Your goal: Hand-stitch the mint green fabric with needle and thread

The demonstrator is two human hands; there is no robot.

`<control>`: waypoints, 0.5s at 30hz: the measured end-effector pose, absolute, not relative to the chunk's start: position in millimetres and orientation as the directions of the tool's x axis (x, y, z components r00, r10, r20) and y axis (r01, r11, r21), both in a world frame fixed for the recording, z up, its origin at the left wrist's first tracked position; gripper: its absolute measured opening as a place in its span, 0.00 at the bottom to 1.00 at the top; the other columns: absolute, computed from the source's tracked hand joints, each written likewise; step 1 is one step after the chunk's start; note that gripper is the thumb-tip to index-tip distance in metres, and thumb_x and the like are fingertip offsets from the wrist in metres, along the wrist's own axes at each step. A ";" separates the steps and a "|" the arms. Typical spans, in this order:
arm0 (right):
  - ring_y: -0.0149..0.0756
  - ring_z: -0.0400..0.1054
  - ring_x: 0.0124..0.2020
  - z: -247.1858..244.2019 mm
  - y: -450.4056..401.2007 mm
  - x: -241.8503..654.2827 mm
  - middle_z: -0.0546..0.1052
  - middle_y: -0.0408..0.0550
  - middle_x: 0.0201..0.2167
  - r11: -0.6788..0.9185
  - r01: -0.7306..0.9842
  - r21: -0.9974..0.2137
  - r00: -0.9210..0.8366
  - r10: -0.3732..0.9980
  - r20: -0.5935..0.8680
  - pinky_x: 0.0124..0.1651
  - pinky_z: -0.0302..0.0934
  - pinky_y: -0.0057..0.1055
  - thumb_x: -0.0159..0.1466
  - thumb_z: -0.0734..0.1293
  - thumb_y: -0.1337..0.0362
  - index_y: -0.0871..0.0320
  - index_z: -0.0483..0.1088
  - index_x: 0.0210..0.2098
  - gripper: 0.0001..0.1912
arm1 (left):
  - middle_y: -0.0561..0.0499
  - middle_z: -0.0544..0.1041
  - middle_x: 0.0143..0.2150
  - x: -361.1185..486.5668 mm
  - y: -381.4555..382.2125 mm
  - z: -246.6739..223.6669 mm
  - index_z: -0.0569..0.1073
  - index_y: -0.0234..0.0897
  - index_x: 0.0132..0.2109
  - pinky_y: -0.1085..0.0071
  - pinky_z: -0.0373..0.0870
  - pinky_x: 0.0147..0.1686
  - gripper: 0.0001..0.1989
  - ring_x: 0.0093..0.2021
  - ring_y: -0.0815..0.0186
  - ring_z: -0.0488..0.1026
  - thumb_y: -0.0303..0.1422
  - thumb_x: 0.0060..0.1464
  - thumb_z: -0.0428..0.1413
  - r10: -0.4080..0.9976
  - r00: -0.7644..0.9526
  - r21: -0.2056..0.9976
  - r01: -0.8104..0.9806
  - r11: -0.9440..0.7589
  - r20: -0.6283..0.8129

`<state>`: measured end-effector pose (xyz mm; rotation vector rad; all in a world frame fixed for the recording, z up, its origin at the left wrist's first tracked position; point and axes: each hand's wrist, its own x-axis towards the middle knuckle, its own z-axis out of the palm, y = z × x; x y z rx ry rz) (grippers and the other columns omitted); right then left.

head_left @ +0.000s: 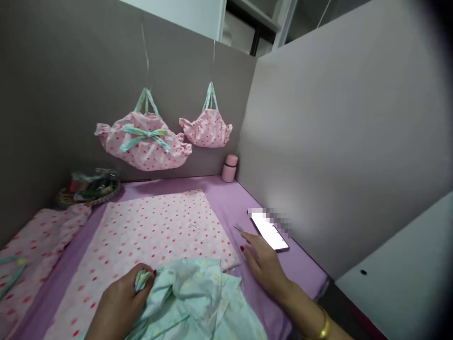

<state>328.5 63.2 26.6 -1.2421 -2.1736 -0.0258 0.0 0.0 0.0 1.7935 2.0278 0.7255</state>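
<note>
Bunching crumpled mint cloth (198,297), left hand (120,302)

Pink and mint pretty much everywhere here

The desk (230,203) is covered in plain lilac, with a pale pink cloth (155,231) dotted in red and deeper pink on top. The bunched fabric (198,297) is mint green with faint yellowish blotches. Both hanging bags, the bigger one (143,144) and the smaller one (207,127), have the same pink-with-red-dots print plus mint handles, and the bigger one has a mint bow. The little bottle (229,168) is pink, the partition walls (336,141) grey. Red nail polish on the right hand (264,262), gold bangle (323,326) at the wrist.
</note>
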 end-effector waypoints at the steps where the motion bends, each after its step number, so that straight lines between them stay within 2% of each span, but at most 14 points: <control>1: 0.41 0.67 0.47 30.5 69.5 309.7 0.75 0.54 0.45 0.578 0.762 -0.293 -0.386 0.768 0.511 0.49 0.63 0.38 0.66 0.57 0.67 0.59 0.66 0.50 0.14 | 0.55 0.76 0.25 1.2 -0.3 0.9 0.68 0.43 0.32 0.72 0.62 0.29 0.12 0.28 0.62 0.73 0.40 0.55 0.42 0.985 -0.147 0.575 0.815 0.067 0.095; 4: 0.37 0.69 0.43 38.8 92.7 251.8 0.75 0.50 0.42 0.626 0.713 -0.316 -0.475 0.763 0.439 0.46 0.64 0.38 0.66 0.60 0.66 0.59 0.69 0.44 0.10 | 0.54 0.76 0.25 1.8 -0.6 3.5 0.68 0.42 0.32 0.72 0.62 0.30 0.12 0.28 0.62 0.73 0.39 0.56 0.42 0.984 -0.147 0.580 0.812 0.063 0.099; 7: 0.38 0.69 0.42 40.5 117.9 202.0 0.72 0.49 0.45 0.637 0.702 -0.320 -0.530 0.766 0.363 0.44 0.65 0.41 0.65 0.63 0.62 0.60 0.68 0.45 0.11 | 0.54 0.76 0.27 -1.8 -0.4 4.5 0.68 0.42 0.33 0.72 0.62 0.31 0.12 0.28 0.62 0.73 0.39 0.56 0.43 0.990 -0.126 0.591 0.804 0.068 0.056; 10: 0.38 0.69 0.42 36.5 137.4 173.6 0.71 0.50 0.47 0.589 0.736 -0.333 -0.501 0.805 0.316 0.44 0.65 0.41 0.65 0.63 0.62 0.59 0.67 0.47 0.12 | 0.54 0.77 0.27 -5.7 0.4 0.2 0.69 0.42 0.34 0.72 0.63 0.31 0.13 0.29 0.62 0.73 0.40 0.56 0.43 0.994 -0.109 0.624 0.778 0.074 0.018; 15: 0.38 0.69 0.42 24.8 149.3 182.7 0.71 0.50 0.47 0.496 0.770 -0.402 -0.405 0.866 0.293 0.43 0.65 0.40 0.65 0.62 0.62 0.59 0.67 0.47 0.12 | 0.55 0.76 0.24 -3.4 -0.4 -7.7 0.68 0.43 0.31 0.73 0.62 0.29 0.13 0.26 0.63 0.72 0.42 0.56 0.43 0.987 -0.144 0.680 0.731 0.056 0.073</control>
